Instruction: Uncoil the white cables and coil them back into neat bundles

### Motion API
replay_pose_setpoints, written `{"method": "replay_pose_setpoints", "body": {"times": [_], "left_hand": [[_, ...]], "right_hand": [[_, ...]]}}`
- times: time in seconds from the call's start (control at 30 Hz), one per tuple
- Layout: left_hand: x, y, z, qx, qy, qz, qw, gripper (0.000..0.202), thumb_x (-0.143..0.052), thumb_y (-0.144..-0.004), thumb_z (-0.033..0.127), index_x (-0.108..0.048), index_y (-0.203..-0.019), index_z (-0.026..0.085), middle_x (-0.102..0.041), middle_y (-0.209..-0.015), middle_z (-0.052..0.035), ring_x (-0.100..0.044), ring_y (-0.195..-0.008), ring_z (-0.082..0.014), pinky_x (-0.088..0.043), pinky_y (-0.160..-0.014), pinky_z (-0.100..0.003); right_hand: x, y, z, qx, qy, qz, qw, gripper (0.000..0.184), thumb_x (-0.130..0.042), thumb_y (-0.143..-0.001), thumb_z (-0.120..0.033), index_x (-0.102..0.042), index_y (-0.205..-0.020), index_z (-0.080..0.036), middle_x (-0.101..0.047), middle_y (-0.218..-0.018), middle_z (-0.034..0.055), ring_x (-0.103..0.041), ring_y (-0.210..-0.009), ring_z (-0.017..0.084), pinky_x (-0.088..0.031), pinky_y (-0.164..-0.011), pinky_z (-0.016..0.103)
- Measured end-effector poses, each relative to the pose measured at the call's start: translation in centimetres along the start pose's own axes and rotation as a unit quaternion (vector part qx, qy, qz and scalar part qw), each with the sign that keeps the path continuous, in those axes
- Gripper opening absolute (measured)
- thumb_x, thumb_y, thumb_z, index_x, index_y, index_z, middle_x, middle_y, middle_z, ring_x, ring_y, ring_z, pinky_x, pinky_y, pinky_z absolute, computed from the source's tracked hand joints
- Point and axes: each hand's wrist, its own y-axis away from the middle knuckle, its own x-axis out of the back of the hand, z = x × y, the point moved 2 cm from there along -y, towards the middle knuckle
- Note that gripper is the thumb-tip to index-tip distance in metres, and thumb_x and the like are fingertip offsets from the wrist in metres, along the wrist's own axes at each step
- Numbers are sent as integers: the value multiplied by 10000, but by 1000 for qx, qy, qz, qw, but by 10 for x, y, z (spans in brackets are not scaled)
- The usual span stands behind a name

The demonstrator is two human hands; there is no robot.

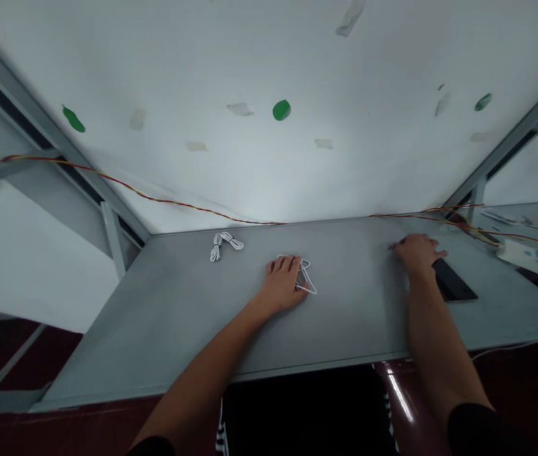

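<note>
My left hand is low over the grey tabletop, its fingers bent around a loosely looped white cable. Loops of the cable stick out above the fingers and between thumb and forefinger; the palm hides the rest. To the right, my right hand reaches down to the table, with its fingertips closed at some thin dark ties. Its other fingers are spread, and the exact grip is partly hidden. Beside that wrist lies a flat black rectangular device, partly covered by my forearm.
A bundled white cable lies at the back left of the grey table. Behind rises a white panel with green stickers and tape scraps. A twisted red-yellow wire runs along it. Metal frame posts stand at both sides.
</note>
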Motion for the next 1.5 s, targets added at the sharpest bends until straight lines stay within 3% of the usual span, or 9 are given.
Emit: {"method": "replay_pose_setpoints", "body": {"times": [0.27,0.47,0.63,0.73,0.93,1.07,1.2,1.33,1.5], "left_hand": [[-2,0,-1,25,-3,17,1000,744,-616,-950,569,-448,-1589,227,-391,-1685,-170,-352,-1540,-399,-271,-1250,-609],[-3,-2,-10,116,2,44,992,1011,-647,-818,815,-433,-1603,215,-304,-1710,-234,-253,-1564,-504,-224,-1237,-689],[0,-3,-7,50,22,23,998,734,-633,-940,499,-434,-1582,205,-477,-1618,-182,-395,-1518,-368,-253,-1261,-596],[4,-3,-3,-4,38,7,999,705,-617,-925,339,-417,-1585,192,-548,-1566,-151,-475,-1460,-318,-313,-1243,-527],[5,-3,-1,0,33,-10,999,732,-607,-920,283,-384,-1611,189,-564,-1548,-156,-498,-1425,-349,-390,-1179,-525],[5,-4,-8,33,64,21,997,809,-709,-900,487,-413,-1601,212,-561,-1542,-165,-496,-1419,-395,-377,-1184,-570],[8,-10,-25,29,219,68,973,741,-753,-856,591,-573,-1478,230,-639,-1452,-144,-587,-1339,-347,-456,-1136,-493],[16,-16,-43,69,354,165,918,465,-667,-922,535,-732,-1220,184,-756,-1186,-132,-700,-1058,-255,-550,-861,-343],[18,-18,-52,75,371,199,904,427,-601,-924,568,-753,-873,173,-704,-793,-36,-611,-747,-171,-441,-660,-266]], "right_hand": [[4,-3,-17,-26,-61,21,998,105,-673,-812,-265,-698,-734,-198,-669,-1160,280,-463,-1335,503,-275,-1077,712],[1,5,-49,-1,-366,-157,917,314,-744,-785,-537,-631,-798,-244,-706,-862,95,-700,-934,260,-574,-835,410],[-6,21,-66,-13,-475,-288,831,456,-905,-646,-515,-707,-937,-225,-708,-849,45,-692,-821,177,-572,-743,316],[-9,27,-73,-22,-481,-315,818,488,-924,-637,-508,-734,-972,-207,-717,-836,43,-686,-795,158,-543,-702,279],[-19,32,-83,21,-405,-293,866,455,-863,-698,-510,-757,-990,-179,-742,-831,61,-687,-787,163,-494,-675,260],[-25,31,-89,134,-214,-210,944,221,-753,-808,-369,-775,-937,-191,-749,-795,66,-687,-775,193,-498,-738,305],[-28,31,-92,222,-44,-154,962,160,-704,-853,-291,-800,-945,-201,-775,-864,81,-701,-835,220,-502,-823,330],[-24,29,-86,205,35,-130,969,221,-665,-907,-296,-802,-1045,-189,-791,-962,115,-720,-914,249,-505,-826,333],[-17,27,-73,122,127,-127,976,245,-644,-920,-266,-798,-1078,-161,-774,-1064,181,-717,-1025,331,-511,-830,402]]}}
